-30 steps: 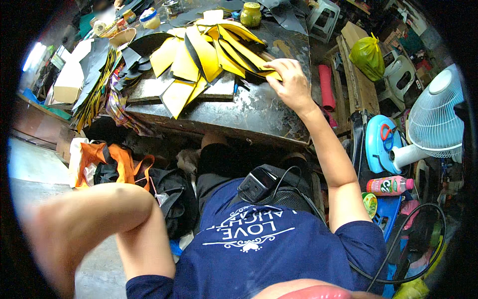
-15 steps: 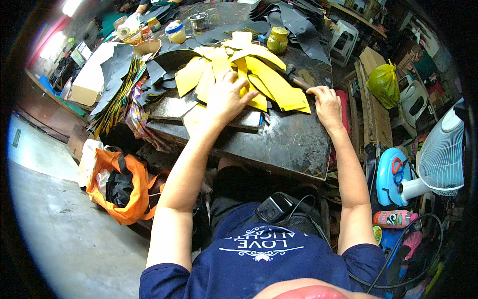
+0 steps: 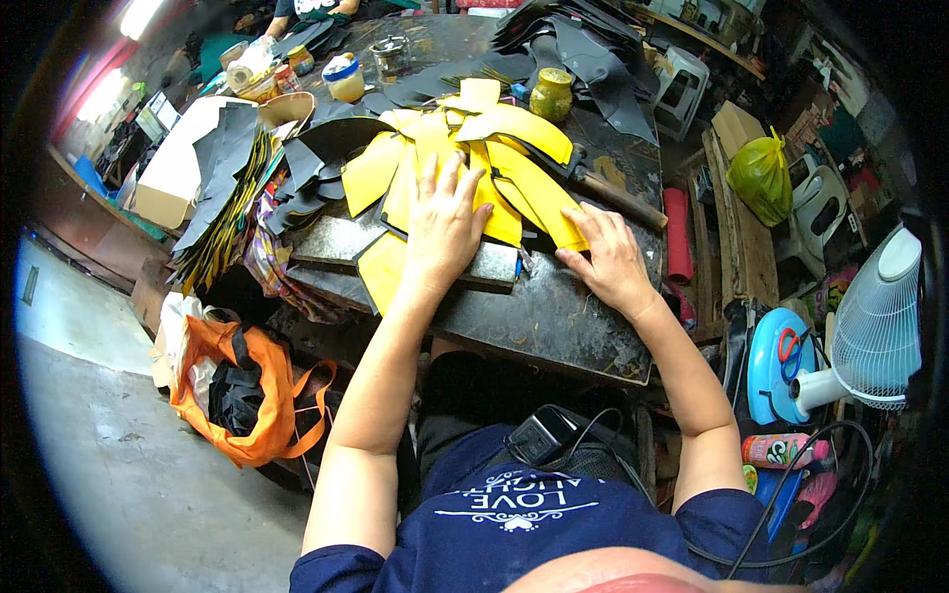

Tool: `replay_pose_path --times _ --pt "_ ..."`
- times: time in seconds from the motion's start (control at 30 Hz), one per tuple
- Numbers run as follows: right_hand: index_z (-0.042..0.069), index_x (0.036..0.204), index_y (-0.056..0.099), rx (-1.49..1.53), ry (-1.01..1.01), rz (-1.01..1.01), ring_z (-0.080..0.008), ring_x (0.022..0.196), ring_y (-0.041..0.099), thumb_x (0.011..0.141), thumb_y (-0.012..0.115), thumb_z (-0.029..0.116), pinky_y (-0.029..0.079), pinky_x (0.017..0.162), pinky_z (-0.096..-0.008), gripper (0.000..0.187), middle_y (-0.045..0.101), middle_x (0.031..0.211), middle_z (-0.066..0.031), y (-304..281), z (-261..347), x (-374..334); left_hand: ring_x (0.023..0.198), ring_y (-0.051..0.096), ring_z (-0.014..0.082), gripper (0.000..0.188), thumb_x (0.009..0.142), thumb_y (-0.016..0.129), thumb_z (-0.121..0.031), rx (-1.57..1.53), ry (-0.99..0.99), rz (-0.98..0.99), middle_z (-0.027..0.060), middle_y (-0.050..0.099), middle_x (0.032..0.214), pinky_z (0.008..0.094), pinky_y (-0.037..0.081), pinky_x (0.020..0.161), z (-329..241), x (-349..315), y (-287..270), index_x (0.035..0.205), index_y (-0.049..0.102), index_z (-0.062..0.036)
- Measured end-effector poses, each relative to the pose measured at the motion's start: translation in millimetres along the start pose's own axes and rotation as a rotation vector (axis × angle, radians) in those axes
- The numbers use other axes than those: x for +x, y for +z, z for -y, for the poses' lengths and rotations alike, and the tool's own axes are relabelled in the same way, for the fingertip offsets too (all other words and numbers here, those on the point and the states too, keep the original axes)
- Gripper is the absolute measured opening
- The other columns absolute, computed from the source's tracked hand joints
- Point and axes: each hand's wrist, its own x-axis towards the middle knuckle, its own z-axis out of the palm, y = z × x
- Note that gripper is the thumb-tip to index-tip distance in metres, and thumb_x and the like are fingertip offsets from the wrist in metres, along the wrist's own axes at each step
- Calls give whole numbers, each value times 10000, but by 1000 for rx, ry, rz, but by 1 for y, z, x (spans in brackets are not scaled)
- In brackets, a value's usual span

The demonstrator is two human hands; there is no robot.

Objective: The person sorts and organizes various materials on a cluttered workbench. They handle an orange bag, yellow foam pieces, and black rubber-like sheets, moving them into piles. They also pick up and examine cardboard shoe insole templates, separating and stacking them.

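Note:
A loose pile of yellow cut pieces with dark edges (image 3: 514, 173) lies on the dark worktable (image 3: 554, 321). My left hand (image 3: 443, 222) rests on the near left part of the pile, its fingers spread. At the right end of a long yellow strip, my right hand (image 3: 615, 262) lies with fingers stretched out, touching the strip's end. Just beyond that hand is a hammer with a wooden handle (image 3: 621, 198); its head is partly hidden by the pile. Under the near side of the pile sits a flat grey slab (image 3: 326, 240).
Stacked dark sheets (image 3: 222, 188) stand at the left and more dark sheets (image 3: 593, 64) at the far right. A yellow-green jar (image 3: 552, 95) and a white-and-blue tub (image 3: 343, 77) are behind the pile. An orange bag (image 3: 267, 425) and a fan (image 3: 875, 316) flank the table. Another person sits far off.
My right hand has moved left and nearer, from beside the hammer handle onto the strip's end, its fingers now extended. The yellow strip's end shifted left; more of the handle shows.

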Motion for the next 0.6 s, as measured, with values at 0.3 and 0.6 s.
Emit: replay_pose_path --times 0.3,0.6 --pt "107 1331 485 152 92 96 -377 1242 432 785 669 482 327 1067 -447 688 467 1339 -217 2 -4 2 1304 310 471 890 740 715 -499 13 -442 -96 275 357 1399 576 224 1073 6 -1 7 1403 328 -49" --pt "172 1398 433 168 68 137 -354 1242 433 783 630 566 302 1030 -449 757 456 1348 -220 23 32 16 1192 455 363 820 726 747 -495 -256 -410 -232 212 514 1248 427 366 1013 12 3 6 1306 457 6"
